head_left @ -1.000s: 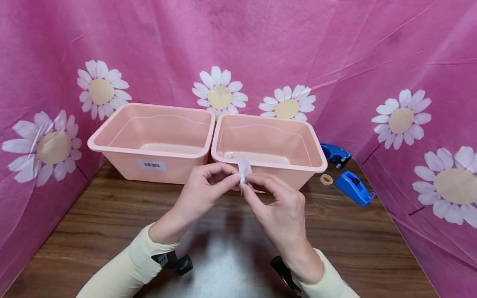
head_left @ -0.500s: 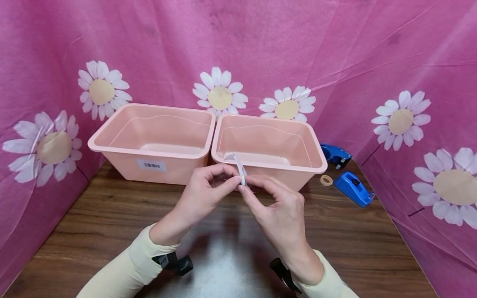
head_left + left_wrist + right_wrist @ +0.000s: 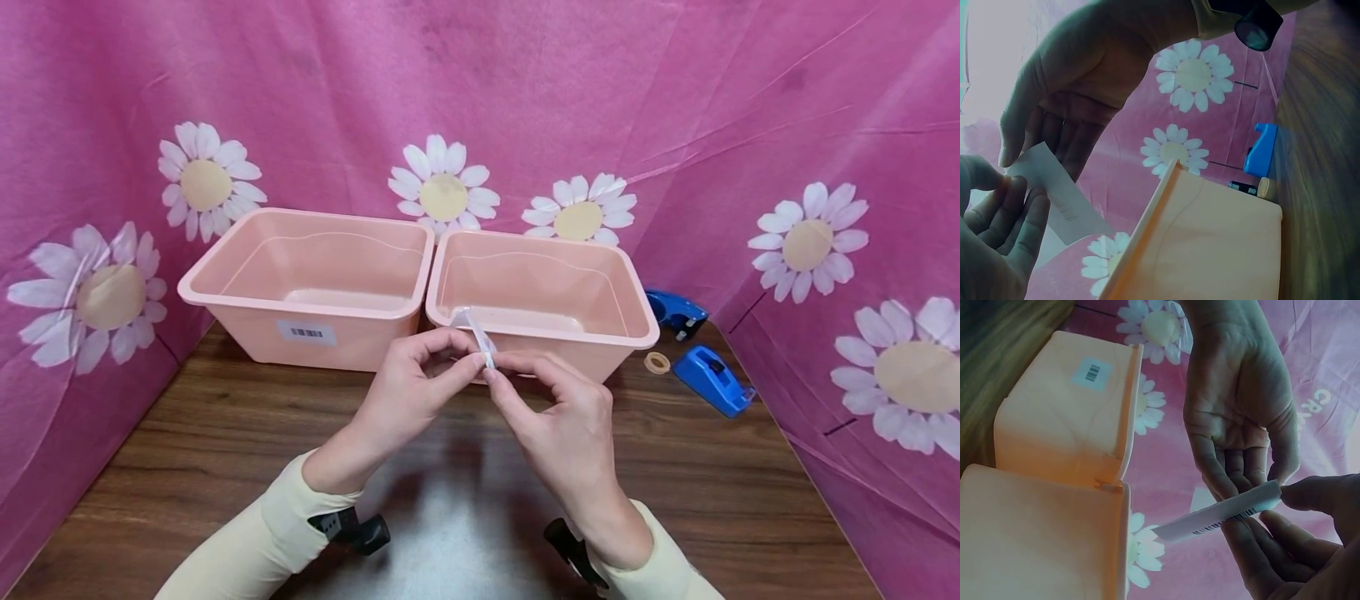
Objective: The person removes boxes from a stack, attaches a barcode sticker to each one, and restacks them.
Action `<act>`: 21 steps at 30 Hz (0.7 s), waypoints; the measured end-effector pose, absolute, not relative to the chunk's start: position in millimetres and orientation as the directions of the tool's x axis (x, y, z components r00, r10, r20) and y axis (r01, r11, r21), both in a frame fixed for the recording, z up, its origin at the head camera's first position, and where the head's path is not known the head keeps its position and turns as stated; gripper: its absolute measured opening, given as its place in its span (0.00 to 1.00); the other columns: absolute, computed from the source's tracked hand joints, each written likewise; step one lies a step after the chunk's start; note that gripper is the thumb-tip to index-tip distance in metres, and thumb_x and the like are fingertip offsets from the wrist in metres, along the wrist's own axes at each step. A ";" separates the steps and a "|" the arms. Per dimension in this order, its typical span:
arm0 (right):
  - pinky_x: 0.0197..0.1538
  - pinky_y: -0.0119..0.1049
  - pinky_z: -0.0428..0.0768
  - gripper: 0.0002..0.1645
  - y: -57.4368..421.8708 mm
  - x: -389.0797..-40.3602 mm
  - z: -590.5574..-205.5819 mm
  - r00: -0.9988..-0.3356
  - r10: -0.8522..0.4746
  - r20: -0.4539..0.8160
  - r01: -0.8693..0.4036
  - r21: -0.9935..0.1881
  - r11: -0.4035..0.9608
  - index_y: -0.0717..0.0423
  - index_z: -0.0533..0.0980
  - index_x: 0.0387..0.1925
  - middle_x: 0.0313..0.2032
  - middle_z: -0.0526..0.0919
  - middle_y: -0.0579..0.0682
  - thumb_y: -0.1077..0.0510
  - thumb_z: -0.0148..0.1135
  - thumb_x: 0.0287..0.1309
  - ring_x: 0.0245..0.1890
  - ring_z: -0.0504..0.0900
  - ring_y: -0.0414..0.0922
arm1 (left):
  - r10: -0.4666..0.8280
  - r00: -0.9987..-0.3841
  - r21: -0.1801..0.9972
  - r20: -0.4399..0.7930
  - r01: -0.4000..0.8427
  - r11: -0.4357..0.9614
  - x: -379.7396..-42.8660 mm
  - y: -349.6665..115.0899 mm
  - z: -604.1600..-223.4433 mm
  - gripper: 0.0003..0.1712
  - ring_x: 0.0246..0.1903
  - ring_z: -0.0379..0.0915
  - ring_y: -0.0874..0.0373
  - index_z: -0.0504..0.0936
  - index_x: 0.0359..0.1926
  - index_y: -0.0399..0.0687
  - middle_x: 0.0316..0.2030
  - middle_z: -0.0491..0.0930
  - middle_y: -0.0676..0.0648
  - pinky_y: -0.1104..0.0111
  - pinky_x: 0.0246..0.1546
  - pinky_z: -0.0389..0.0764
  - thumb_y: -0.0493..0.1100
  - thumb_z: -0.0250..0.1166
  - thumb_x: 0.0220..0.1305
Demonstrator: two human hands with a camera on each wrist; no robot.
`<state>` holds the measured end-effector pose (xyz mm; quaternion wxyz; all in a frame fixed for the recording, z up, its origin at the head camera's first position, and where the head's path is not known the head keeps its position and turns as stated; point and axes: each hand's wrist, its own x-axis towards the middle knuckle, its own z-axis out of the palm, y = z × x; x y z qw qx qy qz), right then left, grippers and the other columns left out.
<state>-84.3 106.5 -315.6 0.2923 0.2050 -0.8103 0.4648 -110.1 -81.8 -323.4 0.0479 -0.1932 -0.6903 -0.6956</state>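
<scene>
A small white barcode label (image 3: 482, 335) is held up in front of the right-hand bin, pinched between the fingertips of both hands. My left hand (image 3: 412, 382) grips its lower end with thumb and index finger. From the other side my right hand (image 3: 566, 408) pinches the same end. In the right wrist view the label (image 3: 1216, 517) looks like a strip with black bars along its edge, and a second pale flap shows behind it. Its printed face is seen only faintly on the paper (image 3: 1063, 203) in the left wrist view. Fingertips hide the pinched end.
Two pink plastic bins, a left one (image 3: 315, 354) bearing a barcode sticker (image 3: 306, 332) and a right one (image 3: 592, 360), stand side by side at the back. A blue tape dispenser (image 3: 711, 379), a tape roll (image 3: 657, 362) and another blue tool (image 3: 675, 310) lie to the right.
The label's free end has swung leftward and turned from broad face to nearly edge-on. Both hands stay in almost the same place, with slight fingertip shifts.
</scene>
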 end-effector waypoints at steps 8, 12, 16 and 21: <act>0.49 0.24 0.90 0.07 108.4 -86.9 -313.2 -0.807 -0.059 0.588 -0.562 -0.733 0.383 0.51 0.94 0.45 0.42 0.97 0.45 0.62 0.81 0.66 0.43 0.94 0.37 | 0.189 -0.920 0.939 0.343 0.340 -0.046 -109.7 -80.2 -322.9 0.05 0.40 0.88 0.63 0.87 0.46 0.27 0.43 0.88 0.35 0.67 0.50 0.94 0.29 0.69 0.75; 0.47 0.27 0.92 0.08 109.6 -87.0 -311.3 -0.856 -0.046 0.514 -0.500 -0.803 0.323 0.51 0.94 0.45 0.42 0.97 0.46 0.62 0.81 0.67 0.42 0.94 0.35 | 0.181 -0.916 0.933 0.358 0.357 -0.038 -109.3 -79.3 -322.6 0.05 0.40 0.88 0.62 0.87 0.45 0.28 0.43 0.88 0.33 0.71 0.48 0.92 0.29 0.69 0.75; 0.47 0.29 0.92 0.07 109.3 -86.9 -309.7 -0.875 -0.034 0.482 -0.471 -0.833 0.290 0.53 0.94 0.45 0.42 0.97 0.48 0.63 0.80 0.67 0.41 0.94 0.37 | 0.163 -0.922 0.936 0.351 0.352 -0.025 -108.4 -79.2 -320.7 0.05 0.39 0.88 0.62 0.87 0.45 0.28 0.42 0.88 0.31 0.73 0.47 0.91 0.30 0.70 0.74; 0.46 0.29 0.92 0.06 108.1 -87.5 -308.7 -0.889 -0.023 0.458 -0.446 -0.852 0.274 0.53 0.94 0.42 0.38 0.96 0.48 0.65 0.79 0.66 0.37 0.93 0.38 | 0.139 -0.926 0.936 0.352 0.351 -0.029 -107.7 -81.7 -318.2 0.04 0.38 0.88 0.62 0.87 0.45 0.28 0.39 0.88 0.39 0.73 0.45 0.90 0.29 0.70 0.74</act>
